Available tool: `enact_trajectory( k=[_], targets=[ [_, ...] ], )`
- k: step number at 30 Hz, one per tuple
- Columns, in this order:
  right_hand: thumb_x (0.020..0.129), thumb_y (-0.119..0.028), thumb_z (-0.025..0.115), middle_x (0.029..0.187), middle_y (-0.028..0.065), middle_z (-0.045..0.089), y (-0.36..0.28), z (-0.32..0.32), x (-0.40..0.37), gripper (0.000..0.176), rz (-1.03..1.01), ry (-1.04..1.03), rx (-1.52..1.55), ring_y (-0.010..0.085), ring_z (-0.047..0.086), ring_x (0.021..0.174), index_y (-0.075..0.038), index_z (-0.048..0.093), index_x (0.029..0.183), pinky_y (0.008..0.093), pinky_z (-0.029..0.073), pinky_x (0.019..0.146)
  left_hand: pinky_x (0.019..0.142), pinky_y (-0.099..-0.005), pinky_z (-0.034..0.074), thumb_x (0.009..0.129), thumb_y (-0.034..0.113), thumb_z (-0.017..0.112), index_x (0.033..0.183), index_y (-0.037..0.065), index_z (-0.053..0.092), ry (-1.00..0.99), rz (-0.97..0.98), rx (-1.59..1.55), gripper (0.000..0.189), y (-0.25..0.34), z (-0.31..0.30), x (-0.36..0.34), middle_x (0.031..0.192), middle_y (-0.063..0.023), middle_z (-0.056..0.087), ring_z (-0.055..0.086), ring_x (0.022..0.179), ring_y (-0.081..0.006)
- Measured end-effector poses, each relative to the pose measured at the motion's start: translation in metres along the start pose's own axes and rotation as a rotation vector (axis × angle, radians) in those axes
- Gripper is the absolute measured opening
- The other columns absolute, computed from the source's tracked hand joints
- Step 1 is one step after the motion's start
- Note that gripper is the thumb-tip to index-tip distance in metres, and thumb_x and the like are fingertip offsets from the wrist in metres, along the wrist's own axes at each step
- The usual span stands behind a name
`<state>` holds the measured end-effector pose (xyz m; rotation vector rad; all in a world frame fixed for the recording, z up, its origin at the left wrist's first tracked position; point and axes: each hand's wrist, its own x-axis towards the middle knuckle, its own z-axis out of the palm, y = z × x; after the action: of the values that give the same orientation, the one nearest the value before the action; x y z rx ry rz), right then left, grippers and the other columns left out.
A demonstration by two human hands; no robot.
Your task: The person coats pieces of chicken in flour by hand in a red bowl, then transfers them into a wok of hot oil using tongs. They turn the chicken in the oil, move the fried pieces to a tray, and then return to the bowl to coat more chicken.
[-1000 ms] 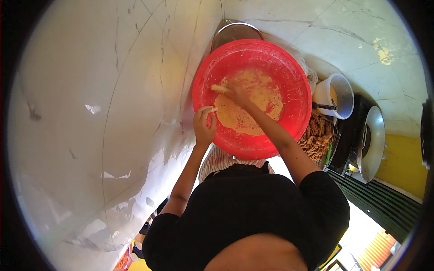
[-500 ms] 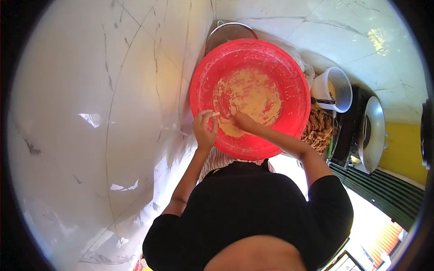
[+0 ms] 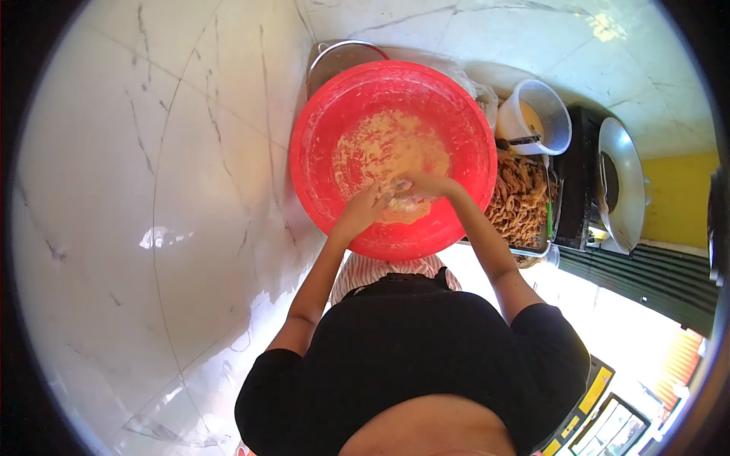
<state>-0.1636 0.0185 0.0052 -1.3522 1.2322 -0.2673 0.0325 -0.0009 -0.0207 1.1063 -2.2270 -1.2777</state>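
A large red basin [image 3: 315, 175] stands in front of me, with yellowish, floury batter [image 3: 403, 144] spread over its bottom. My left hand [image 3: 367, 207] is over the near part of the basin, its fingertips close to my right hand. Fingers on that left hand look bent, and what they may hold is too small to tell. My right hand [image 3: 420, 185] is just to the right, low over the batter, with curled fingers around something pale that I cannot make out. Batter or flour coats the fingertips.
Right of the basin, a tray holds brown fried strips [image 3: 521, 201]. Beyond are a translucent bucket [image 3: 559, 129] with a dark-handled utensil, a black stove [image 3: 582, 167] and a metal wok [image 3: 627, 197]. A metal-rimmed pot [image 3: 327, 64] sits behind the basin. Marble walls [image 3: 213, 152] rise left and behind.
My left hand has moved from the basin's left rim inward over the batter, beside my right hand. The view has shifted, so the basin appears further left.
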Motion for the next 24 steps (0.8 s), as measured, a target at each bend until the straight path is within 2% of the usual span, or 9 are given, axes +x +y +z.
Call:
enact_trajectory(
  k=[1, 5, 7, 10, 14, 16, 19, 23, 24],
  targets=[
    [0.076, -0.024, 0.057, 0.095, 0.0074, 0.055, -0.006, -0.009, -0.008, 0.040, -0.043, 0.074, -0.185, 0.0131, 0.050, 0.087, -0.004, 0.049, 0.111, 0.0249, 0.042, 0.073, 0.069, -0.0327, 0.041, 0.082, 0.031, 0.049, 0.094, 0.000, 0.052, -0.271, -0.178, -0.063, 0.034, 0.001, 0.000, 0.006, 0.084, -0.0143, 0.055, 0.054, 0.078, -0.0278],
    [0.078, -0.027, 0.056, 0.099, 0.0050, 0.054, 0.014, -0.024, -0.023, 0.041, -0.231, 0.273, 0.013, 0.0140, 0.050, 0.090, -0.005, 0.049, 0.112, 0.0279, 0.041, 0.076, 0.063, -0.0270, 0.041, 0.084, 0.031, 0.047, 0.093, -0.001, 0.052, -0.500, -0.177, -0.189, 0.034, -0.003, 0.017, 0.018, 0.073, -0.0094, 0.054, 0.052, 0.067, -0.0173],
    [0.079, -0.029, 0.055, 0.101, 0.0029, 0.054, 0.004, -0.021, -0.032, 0.041, -0.179, 0.424, 0.456, 0.0133, 0.050, 0.091, -0.005, 0.049, 0.112, 0.0289, 0.041, 0.077, 0.062, -0.0258, 0.041, 0.087, 0.029, 0.045, 0.100, -0.003, 0.050, -0.249, -0.097, -0.645, 0.035, 0.007, 0.030, 0.018, 0.078, -0.0030, 0.055, 0.049, 0.070, -0.0091],
    [0.083, -0.022, 0.050, 0.085, -0.0002, 0.056, -0.010, 0.001, -0.042, 0.028, -0.287, 0.644, 0.824, 0.0047, 0.050, 0.074, -0.004, 0.053, 0.105, 0.0223, 0.041, 0.062, 0.064, -0.0253, 0.040, 0.088, 0.026, 0.043, 0.104, -0.002, 0.048, 0.003, -0.068, -0.565, 0.033, 0.036, 0.033, 0.014, 0.080, -0.0037, 0.055, 0.050, 0.071, -0.0101],
    [0.083, -0.015, 0.048, 0.077, -0.0001, 0.057, 0.000, 0.016, -0.037, 0.024, -0.409, 0.689, 0.805, 0.0051, 0.051, 0.066, -0.001, 0.055, 0.100, 0.0218, 0.041, 0.056, 0.062, -0.0270, 0.040, 0.088, 0.027, 0.043, 0.101, -0.002, 0.046, 0.085, 0.032, -0.210, 0.032, 0.058, 0.041, 0.013, 0.073, -0.0079, 0.052, 0.049, 0.066, -0.0132],
    [0.083, -0.011, 0.048, 0.073, 0.0007, 0.057, 0.003, 0.018, -0.039, 0.021, -0.450, 0.753, 0.688, 0.0059, 0.051, 0.061, 0.002, 0.055, 0.096, 0.0211, 0.040, 0.053, 0.065, -0.0249, 0.040, 0.087, 0.028, 0.044, 0.105, 0.001, 0.048, 0.012, 0.036, -0.393, 0.033, 0.068, 0.045, 0.009, 0.082, -0.0043, 0.053, 0.049, 0.074, -0.0109],
    [0.081, -0.008, 0.048, 0.073, 0.0022, 0.057, 0.001, 0.025, -0.045, 0.020, -0.362, 0.851, 0.640, 0.0066, 0.052, 0.062, 0.003, 0.056, 0.097, 0.0214, 0.041, 0.054, 0.061, -0.0235, 0.038, 0.087, 0.028, 0.044, 0.103, 0.001, 0.049, -0.001, 0.090, -0.372, 0.032, 0.076, 0.046, 0.004, 0.078, -0.0028, 0.051, 0.047, 0.070, -0.0089],
    [0.081, -0.007, 0.048, 0.073, 0.0022, 0.057, 0.000, 0.023, -0.055, 0.022, -0.284, 0.732, 0.518, 0.0066, 0.052, 0.061, 0.003, 0.056, 0.099, 0.0215, 0.041, 0.052, 0.057, -0.0268, 0.038, 0.086, 0.026, 0.046, 0.100, -0.002, 0.047, 0.027, 0.048, -0.458, 0.031, 0.071, 0.055, 0.003, 0.069, -0.0058, 0.048, 0.044, 0.062, -0.0118],
    [0.081, -0.008, 0.048, 0.074, 0.0027, 0.057, -0.010, 0.025, -0.060, 0.020, -0.393, 0.726, 0.681, 0.0078, 0.053, 0.061, 0.003, 0.055, 0.096, 0.0215, 0.041, 0.053, 0.055, -0.0258, 0.037, 0.086, 0.027, 0.047, 0.099, -0.001, 0.047, 0.052, 0.055, -0.497, 0.031, 0.074, 0.055, 0.003, 0.068, -0.0052, 0.047, 0.043, 0.061, -0.0109]
  ],
)
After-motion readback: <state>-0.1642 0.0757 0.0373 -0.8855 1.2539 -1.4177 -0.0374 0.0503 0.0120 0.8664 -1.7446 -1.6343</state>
